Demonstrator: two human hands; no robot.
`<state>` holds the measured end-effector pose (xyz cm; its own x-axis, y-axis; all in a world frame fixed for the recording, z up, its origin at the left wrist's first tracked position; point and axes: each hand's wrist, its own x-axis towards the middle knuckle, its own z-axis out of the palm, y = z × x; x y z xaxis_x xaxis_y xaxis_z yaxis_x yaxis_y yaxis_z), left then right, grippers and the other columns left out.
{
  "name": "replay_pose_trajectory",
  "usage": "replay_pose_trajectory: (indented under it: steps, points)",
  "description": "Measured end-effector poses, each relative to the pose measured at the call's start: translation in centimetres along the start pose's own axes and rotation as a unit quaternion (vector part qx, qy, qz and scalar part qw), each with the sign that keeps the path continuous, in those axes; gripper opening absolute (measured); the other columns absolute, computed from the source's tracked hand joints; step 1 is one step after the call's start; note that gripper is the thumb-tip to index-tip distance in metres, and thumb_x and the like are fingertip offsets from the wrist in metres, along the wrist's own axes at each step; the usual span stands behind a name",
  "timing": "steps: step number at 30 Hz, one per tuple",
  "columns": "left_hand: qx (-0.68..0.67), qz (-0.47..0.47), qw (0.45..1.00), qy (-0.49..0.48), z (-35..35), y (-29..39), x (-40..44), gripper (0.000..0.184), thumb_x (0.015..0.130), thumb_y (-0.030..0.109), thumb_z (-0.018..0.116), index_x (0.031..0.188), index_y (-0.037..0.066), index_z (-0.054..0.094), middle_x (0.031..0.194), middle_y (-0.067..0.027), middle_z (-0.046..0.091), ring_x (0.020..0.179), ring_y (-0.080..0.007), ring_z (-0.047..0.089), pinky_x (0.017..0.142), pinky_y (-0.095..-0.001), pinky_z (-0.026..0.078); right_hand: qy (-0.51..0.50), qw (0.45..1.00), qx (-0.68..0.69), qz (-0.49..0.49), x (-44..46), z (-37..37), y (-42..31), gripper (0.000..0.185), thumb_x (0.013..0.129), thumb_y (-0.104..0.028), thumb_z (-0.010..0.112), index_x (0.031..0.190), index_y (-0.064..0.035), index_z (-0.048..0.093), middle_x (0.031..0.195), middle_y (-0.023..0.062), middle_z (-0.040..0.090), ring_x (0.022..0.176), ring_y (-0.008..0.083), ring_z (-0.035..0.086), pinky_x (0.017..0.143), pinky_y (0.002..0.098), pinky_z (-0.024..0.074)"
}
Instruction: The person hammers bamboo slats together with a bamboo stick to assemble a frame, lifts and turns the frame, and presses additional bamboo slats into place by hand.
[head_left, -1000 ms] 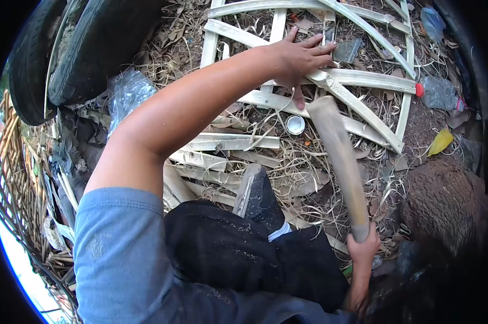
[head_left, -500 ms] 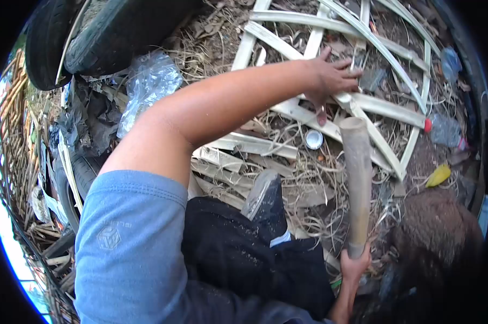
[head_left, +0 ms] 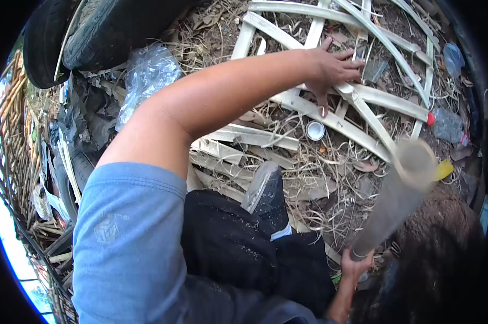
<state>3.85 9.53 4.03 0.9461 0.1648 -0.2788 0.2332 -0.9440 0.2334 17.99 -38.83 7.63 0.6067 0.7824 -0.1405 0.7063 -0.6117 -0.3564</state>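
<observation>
Grips blurred, thick grey-brown wooden cylinder (head_left: pixel 389 205) by near end in right hand (head_left: pixel 356 263); spreads left hand (head_left: pixel 331 70) wide over lattice of flat, pale strips (head_left: pixel 392 102).

Even daylight — fisheye edges black, lower left blown out — stick (head_left: pixel 391 202) blurred.

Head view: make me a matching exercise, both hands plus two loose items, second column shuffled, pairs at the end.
1. left hand
2. right hand
3. round lid
4. plastic bag

A. clear and crumpled, near the dark tyres
B. gripping one end of a thick pole
C. spread over the pale slats
D. white, on the littered ground

Pairs: 1-C, 2-B, 3-D, 4-A
</observation>
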Motion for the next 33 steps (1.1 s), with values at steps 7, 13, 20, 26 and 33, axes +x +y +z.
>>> replay_pose_trajectory:
  steps: [7,13,20,26,33]
  points:
    - [-0.027,0.004,1.0,0.009,0.1,-0.1,0.0,0.12,0.048,0.054,0.09,0.148,0.019,0.034,0.164,-0.0091,0.015,0.151,-0.0336,0.007,0.115,-0.0697,0.01,-0.008,0.998,0.052,0.026,0.2,-0.9,-0.9,0.048,0.06,-0.012,0.074,0.104,0.0015,0.058,0.082,0.0205,0.065,0.079,0.0448,0.064,0.074,0.0509,0.0487]
    - [-0.017,-0.001,1.0,0.002,-0.1,-0.1,-0.1,0.122,0.049,0.058,0.086,0.15,0.019,0.031,0.164,-0.0076,0.012,0.151,-0.0333,0.006,0.116,-0.0686,0.008,0.01,0.998,0.045,-0.044,0.9,-0.7,-2.5,0.042,0.058,-0.011,0.076,0.095,-0.0008,0.059,0.079,0.0213,0.064,0.074,0.0449,0.064,0.069,0.0506,0.0499]
    - [-0.01,-0.005,1.0,-0.001,0.4,0.0,0.3,0.122,0.047,0.059,0.085,0.15,0.018,0.031,0.164,-0.0074,0.012,0.151,-0.0332,0.007,0.117,-0.0683,0.007,-0.013,0.995,0.059,-0.077,0.7,-1.3,0.4,0.041,0.059,-0.015,0.076,0.094,-0.0021,0.058,0.076,0.021,0.063,0.07,0.0459,0.063,0.065,0.0495,0.0496]
    - [-0.011,-0.012,1.0,0.006,0.5,0.0,0.4,0.122,0.046,0.058,0.086,0.149,0.019,0.032,0.164,-0.0073,0.012,0.151,-0.0313,0.006,0.117,-0.0676,0.007,-0.051,0.997,0.019,0.058,2.1,-1.5,1.2,0.04,0.059,-0.013,0.071,0.093,0.0008,0.057,0.076,0.0207,0.063,0.074,0.0471,0.063,0.066,0.0488,0.0492]
    - [0.007,-0.018,1.0,-0.009,-0.1,0.2,0.1,0.128,0.043,0.062,0.084,0.15,0.021,0.03,0.164,-0.008,0.011,0.151,-0.0306,0.005,0.118,-0.0669,0.007,-0.051,0.999,0.01,-0.003,1.1,-2.9,2.1,0.043,0.055,-0.015,0.075,0.093,-0.0008,0.058,0.073,0.0191,0.061,0.069,0.0458,0.061,0.064,0.0488,0.0482]
